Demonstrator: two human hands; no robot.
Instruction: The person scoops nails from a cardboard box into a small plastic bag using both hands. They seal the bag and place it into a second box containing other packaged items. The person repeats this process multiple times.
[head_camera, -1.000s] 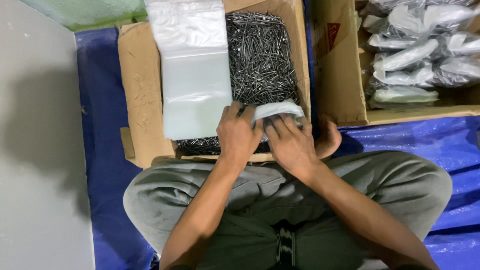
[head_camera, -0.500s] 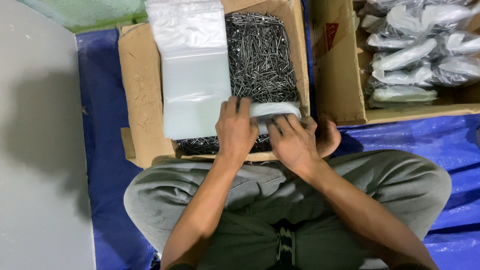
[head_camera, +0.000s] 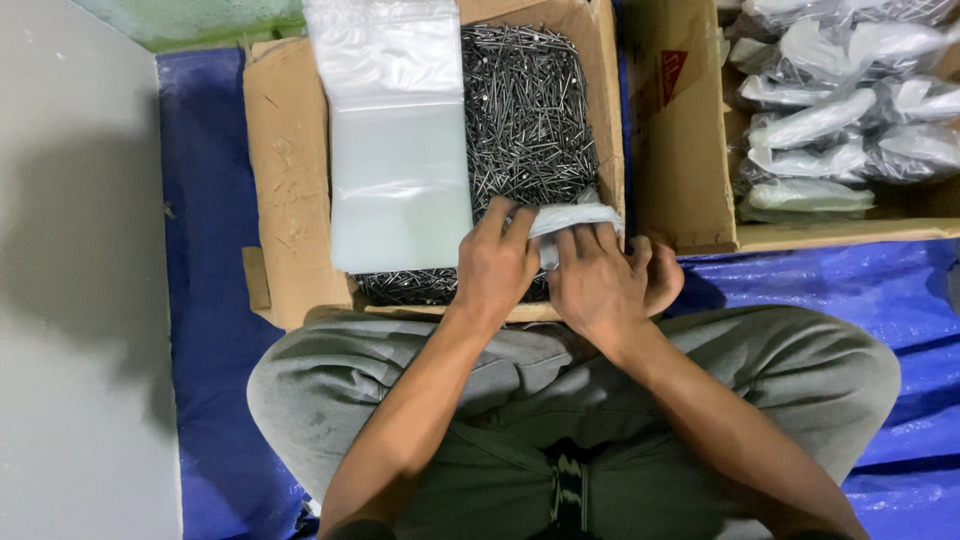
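A grey floor (head_camera: 70, 300) met a blue tarp (head_camera: 200, 300). On it sat a cardboard box (head_camera: 290, 180) of nails (head_camera: 525, 120) under empty bags (head_camera: 395, 150). The left hand (head_camera: 497, 268) and right hand (head_camera: 600, 282) pinched a small bag (head_camera: 575, 218) at the box's near edge. Filled bags (head_camera: 830, 130) lay rightward.

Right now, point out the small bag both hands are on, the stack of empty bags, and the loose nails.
small plastic bag (head_camera: 580, 217), head view, on its white upper edge.
stack of empty bags (head_camera: 398, 170), head view, on the top sheet's middle.
loose nails (head_camera: 525, 120), head view, on the heap in the box.
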